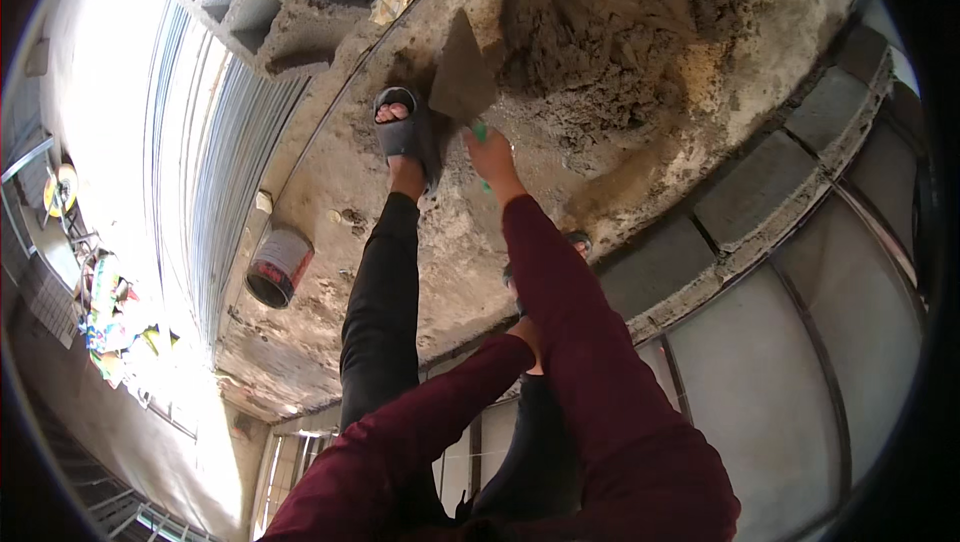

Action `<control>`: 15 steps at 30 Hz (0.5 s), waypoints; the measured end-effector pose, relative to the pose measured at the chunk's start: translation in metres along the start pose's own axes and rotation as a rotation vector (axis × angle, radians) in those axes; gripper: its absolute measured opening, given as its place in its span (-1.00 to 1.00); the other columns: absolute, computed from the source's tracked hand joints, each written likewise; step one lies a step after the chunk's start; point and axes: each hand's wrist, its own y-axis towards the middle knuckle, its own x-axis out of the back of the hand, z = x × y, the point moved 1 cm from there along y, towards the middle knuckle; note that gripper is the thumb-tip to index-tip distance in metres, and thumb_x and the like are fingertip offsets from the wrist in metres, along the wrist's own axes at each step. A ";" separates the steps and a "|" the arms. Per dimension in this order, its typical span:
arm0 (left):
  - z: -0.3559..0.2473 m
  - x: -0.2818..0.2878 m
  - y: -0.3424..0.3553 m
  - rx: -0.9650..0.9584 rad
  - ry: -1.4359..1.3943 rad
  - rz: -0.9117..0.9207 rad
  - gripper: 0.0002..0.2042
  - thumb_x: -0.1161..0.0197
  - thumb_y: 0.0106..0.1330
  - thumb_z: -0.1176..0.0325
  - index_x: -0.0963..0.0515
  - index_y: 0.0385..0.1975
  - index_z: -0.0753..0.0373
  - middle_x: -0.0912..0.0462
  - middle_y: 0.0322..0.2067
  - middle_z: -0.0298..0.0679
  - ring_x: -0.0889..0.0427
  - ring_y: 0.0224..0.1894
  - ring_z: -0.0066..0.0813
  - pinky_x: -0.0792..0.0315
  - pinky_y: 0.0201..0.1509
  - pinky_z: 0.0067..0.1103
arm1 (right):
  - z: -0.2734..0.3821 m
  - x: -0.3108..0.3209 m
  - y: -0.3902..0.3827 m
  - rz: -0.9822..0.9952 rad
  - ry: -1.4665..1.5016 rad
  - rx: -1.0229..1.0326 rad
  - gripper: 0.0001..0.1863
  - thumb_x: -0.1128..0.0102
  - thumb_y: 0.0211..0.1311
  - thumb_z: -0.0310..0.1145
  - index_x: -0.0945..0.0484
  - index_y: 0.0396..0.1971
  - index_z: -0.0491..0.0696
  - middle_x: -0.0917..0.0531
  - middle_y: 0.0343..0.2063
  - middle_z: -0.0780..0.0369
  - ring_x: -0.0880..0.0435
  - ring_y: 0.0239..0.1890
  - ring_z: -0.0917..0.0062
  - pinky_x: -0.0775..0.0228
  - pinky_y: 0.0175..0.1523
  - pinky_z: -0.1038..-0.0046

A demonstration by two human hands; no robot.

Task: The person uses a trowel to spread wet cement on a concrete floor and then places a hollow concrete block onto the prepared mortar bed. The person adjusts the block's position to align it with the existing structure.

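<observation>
My right hand (490, 160) is closed round the green handle of a trowel (463, 72). The trowel's broad grey blade points away from me, just left of a large heap of wet mortar (620, 27) on the floor. My left hand (529, 336) shows only in part near the wrist, by my right leg. Its fingers are hidden behind my right sleeve.
Hollow concrete blocks (262, 10) lie at the far left, beside stacked corrugated sheets (243, 127). A tipped paint can (281, 264) rests left of my sandalled left foot (400, 122). A block wall (752, 187) runs along the right.
</observation>
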 end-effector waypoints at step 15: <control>-0.021 0.074 -0.013 0.012 0.341 0.450 -0.68 -0.06 0.12 0.29 -0.52 -0.12 0.17 -0.56 -0.08 -0.14 -0.55 -0.07 -0.21 -0.38 -0.10 -0.36 | 0.100 0.135 0.094 -0.326 0.908 -0.200 -0.68 -0.17 0.24 -0.28 -0.48 -0.17 -0.23 -0.55 -0.41 0.21 -0.44 -0.57 0.53 -0.29 -0.49 0.49</control>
